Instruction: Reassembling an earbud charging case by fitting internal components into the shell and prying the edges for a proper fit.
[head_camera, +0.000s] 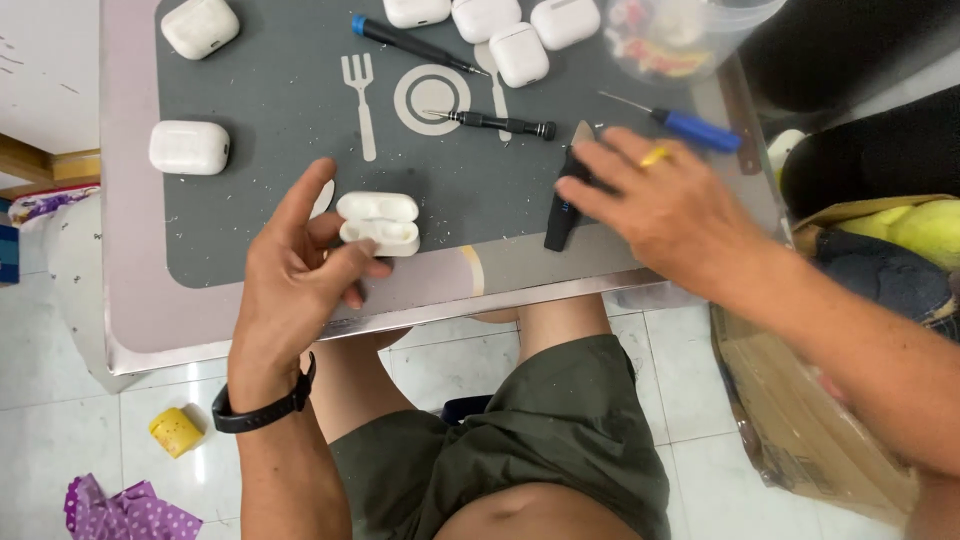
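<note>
1. Your left hand (300, 270) pinches a white case (378, 222) between thumb and fingers, close to the front edge of the grey mat (270, 100). The case lid looks a little bit open. Keep that hold firm and keep the case low over the mat, so nothing small can drop to the floor.
2. Your right hand (660, 205) lies on a black knife (563, 205) near the mat's front right corner. The fingers are spread over it and not shut on it yet (watch the pointy tip at the far end). Grab it by the dark handle, not the blade.
3. More white cases sit along the back edge (520, 52) and the left edge (189, 147) of the mat.
4. The mat has a pale fork, plate and knife picture in the middle.
5. A clear tub (690, 35) with bright bits sits at the back right corner. A brown box (800, 420) stands on the floor to your right.
</note>
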